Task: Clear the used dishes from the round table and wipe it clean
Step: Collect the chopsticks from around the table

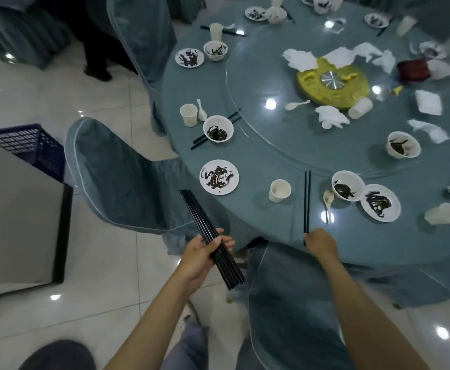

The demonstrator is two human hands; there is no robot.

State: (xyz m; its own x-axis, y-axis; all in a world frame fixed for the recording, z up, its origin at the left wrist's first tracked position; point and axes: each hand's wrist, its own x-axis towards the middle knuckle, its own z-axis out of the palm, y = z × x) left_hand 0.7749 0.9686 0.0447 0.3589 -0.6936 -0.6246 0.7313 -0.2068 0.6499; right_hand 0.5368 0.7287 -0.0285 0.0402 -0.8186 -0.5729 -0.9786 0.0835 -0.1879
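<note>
The pair of chopsticks [307,201] lies on the round table [258,161] near its edge, long axis running almost straight away from the person, far tips at the glass turntable's rim. The right hand [321,243], arm stretched forward over a chair back [293,303], pinches their near ends, it seems (the knuckles hide the fingertips). The left hand [205,252], palm up, fingers curled, grips a bundle of chopsticks [191,206] slanting up-left. A paper cup [280,190] stands just left of the pair; a spoon [328,201] and dirty bowl [348,186] sit right.
</note>
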